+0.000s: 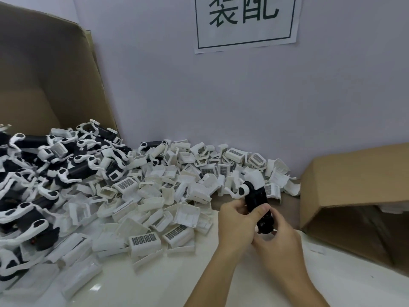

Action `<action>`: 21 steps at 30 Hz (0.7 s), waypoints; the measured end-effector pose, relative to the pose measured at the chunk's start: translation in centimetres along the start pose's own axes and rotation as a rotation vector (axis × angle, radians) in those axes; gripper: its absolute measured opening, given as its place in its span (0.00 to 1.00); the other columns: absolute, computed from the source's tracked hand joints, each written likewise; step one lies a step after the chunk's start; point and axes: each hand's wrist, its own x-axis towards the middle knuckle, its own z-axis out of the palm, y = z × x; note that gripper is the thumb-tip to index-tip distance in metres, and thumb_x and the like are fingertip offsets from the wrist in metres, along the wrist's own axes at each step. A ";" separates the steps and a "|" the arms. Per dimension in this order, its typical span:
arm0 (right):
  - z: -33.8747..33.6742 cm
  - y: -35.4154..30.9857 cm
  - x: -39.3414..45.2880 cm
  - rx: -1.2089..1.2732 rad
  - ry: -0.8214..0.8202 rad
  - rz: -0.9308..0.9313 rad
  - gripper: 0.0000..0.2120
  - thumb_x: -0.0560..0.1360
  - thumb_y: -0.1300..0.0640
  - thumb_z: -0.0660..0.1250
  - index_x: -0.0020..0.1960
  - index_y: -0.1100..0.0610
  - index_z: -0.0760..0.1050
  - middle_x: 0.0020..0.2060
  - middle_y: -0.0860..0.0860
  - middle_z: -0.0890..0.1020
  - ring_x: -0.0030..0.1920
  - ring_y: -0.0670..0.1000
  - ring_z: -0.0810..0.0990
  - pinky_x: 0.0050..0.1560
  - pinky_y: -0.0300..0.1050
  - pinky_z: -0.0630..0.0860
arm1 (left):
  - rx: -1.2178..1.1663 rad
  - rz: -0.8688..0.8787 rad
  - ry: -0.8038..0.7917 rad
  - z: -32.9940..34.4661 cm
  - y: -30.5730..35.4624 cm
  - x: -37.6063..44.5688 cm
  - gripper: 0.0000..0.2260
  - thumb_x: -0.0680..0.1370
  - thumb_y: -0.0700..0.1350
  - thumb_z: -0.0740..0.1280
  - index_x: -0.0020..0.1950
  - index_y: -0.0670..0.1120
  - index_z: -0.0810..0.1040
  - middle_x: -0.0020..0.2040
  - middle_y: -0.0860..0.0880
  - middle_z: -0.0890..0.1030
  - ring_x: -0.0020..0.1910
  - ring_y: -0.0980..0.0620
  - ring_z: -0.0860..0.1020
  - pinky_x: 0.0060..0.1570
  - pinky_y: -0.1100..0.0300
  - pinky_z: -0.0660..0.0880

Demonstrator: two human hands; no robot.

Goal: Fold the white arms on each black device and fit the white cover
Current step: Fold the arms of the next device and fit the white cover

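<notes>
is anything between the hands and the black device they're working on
No. Both the left hand and the right hand already grip the black device directly, held clear of the pile of white covers.

Matt black plastic is seen on the device (256, 199), with smooth white plastic on its arm (242, 191) and cover (254, 177). The heaped white covers (177, 196) are of the same dull moulded plastic, some set with fine dark grilles, and lie on a glossy white tabletop (132, 289). Brown matt corrugated cardboard forms both boxes (44, 74) (354, 185), and the wall sign (245, 23) is printed paper.
</notes>
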 end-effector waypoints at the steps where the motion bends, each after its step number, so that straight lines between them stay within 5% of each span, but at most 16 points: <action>1: -0.1 0.0 0.0 0.005 0.013 -0.001 0.19 0.67 0.55 0.76 0.49 0.34 0.74 0.43 0.38 0.84 0.47 0.33 0.79 0.40 0.27 0.72 | 0.005 0.010 -0.013 0.1 -0.1 0.0 0.06 0.74 0.42 0.76 0.50 0.47 0.85 0.42 0.52 0.87 0.43 0.58 0.85 0.40 0.72 0.76; 17: -0.1 0.9 0.2 -0.075 0.012 0.054 0.20 0.66 0.55 0.79 0.53 0.48 0.73 0.41 0.41 0.81 0.46 0.48 0.81 0.46 0.45 0.77 | 0.117 0.009 -0.015 -0.1 -0.9 0.4 0.06 0.74 0.43 0.75 0.51 0.46 0.85 0.42 0.51 0.87 0.44 0.56 0.85 0.41 0.70 0.76; 21: 0.0 0.9 0.2 0.024 -0.009 -0.009 0.20 0.68 0.58 0.77 0.51 0.39 0.74 0.41 0.38 0.84 0.48 0.38 0.81 0.43 0.31 0.74 | 0.121 0.050 0.002 0.0 -0.7 0.6 0.05 0.76 0.42 0.73 0.52 0.46 0.84 0.44 0.52 0.87 0.44 0.57 0.85 0.41 0.70 0.76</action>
